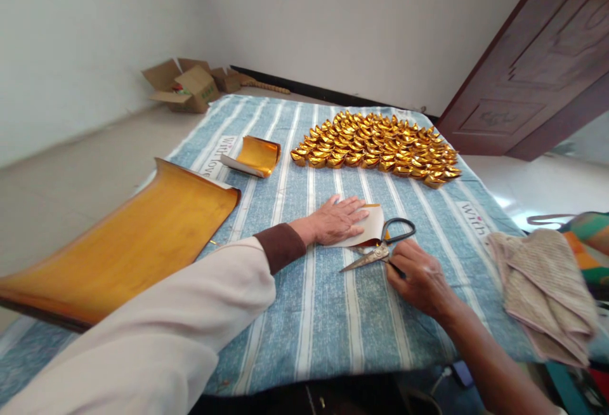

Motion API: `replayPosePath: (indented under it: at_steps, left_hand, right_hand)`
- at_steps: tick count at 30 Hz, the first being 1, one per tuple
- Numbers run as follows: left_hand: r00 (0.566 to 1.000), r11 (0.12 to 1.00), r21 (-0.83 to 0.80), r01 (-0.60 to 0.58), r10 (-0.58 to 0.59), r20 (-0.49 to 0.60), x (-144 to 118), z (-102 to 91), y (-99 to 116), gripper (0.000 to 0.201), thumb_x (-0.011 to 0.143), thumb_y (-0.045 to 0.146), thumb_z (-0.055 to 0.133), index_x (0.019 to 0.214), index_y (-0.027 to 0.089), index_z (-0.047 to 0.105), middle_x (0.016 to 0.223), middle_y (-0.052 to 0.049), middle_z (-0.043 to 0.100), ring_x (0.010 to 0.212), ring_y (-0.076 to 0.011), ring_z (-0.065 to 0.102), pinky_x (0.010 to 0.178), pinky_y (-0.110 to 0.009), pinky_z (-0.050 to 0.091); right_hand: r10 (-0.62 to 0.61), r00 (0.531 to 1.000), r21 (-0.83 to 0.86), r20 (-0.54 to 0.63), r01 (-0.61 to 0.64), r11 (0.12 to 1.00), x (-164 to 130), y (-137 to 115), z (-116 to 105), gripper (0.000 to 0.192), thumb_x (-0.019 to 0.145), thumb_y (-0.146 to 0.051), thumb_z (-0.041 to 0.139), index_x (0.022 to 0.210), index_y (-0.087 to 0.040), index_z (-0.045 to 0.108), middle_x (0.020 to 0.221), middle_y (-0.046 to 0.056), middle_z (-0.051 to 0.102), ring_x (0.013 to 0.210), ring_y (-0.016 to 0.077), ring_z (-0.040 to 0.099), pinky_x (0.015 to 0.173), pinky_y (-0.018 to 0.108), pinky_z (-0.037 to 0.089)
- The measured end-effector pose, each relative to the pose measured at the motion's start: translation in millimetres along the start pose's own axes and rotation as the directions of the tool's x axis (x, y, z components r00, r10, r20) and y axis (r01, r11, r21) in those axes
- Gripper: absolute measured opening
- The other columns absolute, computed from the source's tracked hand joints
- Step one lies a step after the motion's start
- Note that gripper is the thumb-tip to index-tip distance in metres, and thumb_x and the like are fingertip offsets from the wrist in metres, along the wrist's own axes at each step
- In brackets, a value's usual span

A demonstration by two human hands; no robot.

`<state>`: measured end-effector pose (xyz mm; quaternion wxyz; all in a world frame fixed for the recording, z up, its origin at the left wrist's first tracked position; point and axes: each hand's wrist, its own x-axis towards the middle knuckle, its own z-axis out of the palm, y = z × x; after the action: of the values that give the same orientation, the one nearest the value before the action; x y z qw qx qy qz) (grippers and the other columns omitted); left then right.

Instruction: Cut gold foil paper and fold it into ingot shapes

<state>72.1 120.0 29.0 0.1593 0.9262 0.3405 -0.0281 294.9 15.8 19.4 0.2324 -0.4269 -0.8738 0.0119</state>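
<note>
While the left hand point(335, 221) lies palm down on a pale-backed sheet point(373, 226), fingers extended and slightly parted, the right hand point(419, 275) grips a pair of scissors point(379, 252), its fingers curled round the lower black handle. The sheet, showing gold at its edges, lies on the striped blue-and-white tablecloth point(328, 332), just in front of the scissors' upper loop. The blades point to the left (whether they are parted cannot be told).

Printed lettering point(219, 153) on the cloth, at upper left, reads "With love"; it runs sideways and is partly covered by the gold sheets. A second print point(473, 219), at right, shows "With", the towel point(542, 288) lying just below it. Green marks on the open carton point(202, 90), on the floor beyond the table, are too small to read.

To the left of the hands rests a large stack of gold sheets point(128, 243), its far end curling upward; beyond it, near the "With love" print, stands a smaller curled gold piece point(259, 156). At the far right of the cloth, well apart from the scissors, folded gold boat-shaped pieces point(375, 148) are crowded together in rows.
</note>
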Motion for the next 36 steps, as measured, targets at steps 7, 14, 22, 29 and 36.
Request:
replayPosePath:
  at_steps: [7,14,22,29,36]
  left_hand:
    - [1.0,1.0,0.011,0.006,-0.007,0.021,0,-0.8,2,0.055,0.098,0.048,0.023,0.147,0.024,0.03,0.158,-0.006,0.017,0.146,-0.0238,0.009,0.113,-0.051,0.009]
    - [1.0,1.0,0.013,0.001,-0.001,0.021,-2,-3.9,4,0.056,0.098,0.047,0.024,0.146,0.02,0.031,0.158,-0.008,0.017,0.145,-0.0249,0.01,0.113,-0.052,0.01]
    - [1.0,1.0,0.021,0.01,-0.011,0.026,-3,-4.9,6,0.057,0.098,0.047,0.022,0.147,0.019,0.031,0.158,-0.009,0.017,0.145,-0.0251,0.01,0.113,-0.051,0.011]
    - [1.0,1.0,0.023,0.006,-0.007,0.022,-3,-5.1,6,0.056,0.098,0.047,0.023,0.147,0.019,0.031,0.158,-0.008,0.019,0.145,-0.0259,0.01,0.112,-0.051,0.01]
    - [0.999,1.0,0.013,0.001,-0.002,0.04,-4,-5.3,6,0.057,0.098,0.046,0.023,0.148,0.019,0.028,0.158,-0.009,0.015,0.145,-0.025,0.008,0.111,-0.051,0.009]
  right_hand:
    - [-0.015,1.0,-0.001,-0.008,0.015,1.0,6,-2,5,0.023,0.083,-0.011,0.05,0.063,-0.02,0.055,0.07,0.004,0.055,0.074,0.0176,0.052,0.071,0.031,0.043]
    - [-0.016,1.0,0.014,0.003,0.016,1.0,6,-7,3,0.026,0.085,-0.011,0.048,0.061,-0.02,0.052,0.067,0.003,0.053,0.071,0.0164,0.049,0.066,0.029,0.041]
    - [-0.022,1.0,0.007,-0.006,0.022,1.0,11,-13,8,0.026,0.083,-0.011,0.049,0.059,-0.02,0.054,0.068,0.004,0.053,0.072,0.0174,0.049,0.067,0.03,0.041]
    - [-0.02,1.0,0.028,0.012,0.02,0.999,13,-15,8,0.024,0.083,-0.011,0.05,0.061,-0.019,0.055,0.069,0.004,0.053,0.074,0.0174,0.05,0.069,0.03,0.042]
    - [-0.014,1.0,0.035,0.024,0.014,0.999,15,-20,11,0.026,0.084,-0.012,0.05,0.059,-0.018,0.053,0.067,0.004,0.051,0.073,0.0175,0.05,0.067,0.03,0.041]
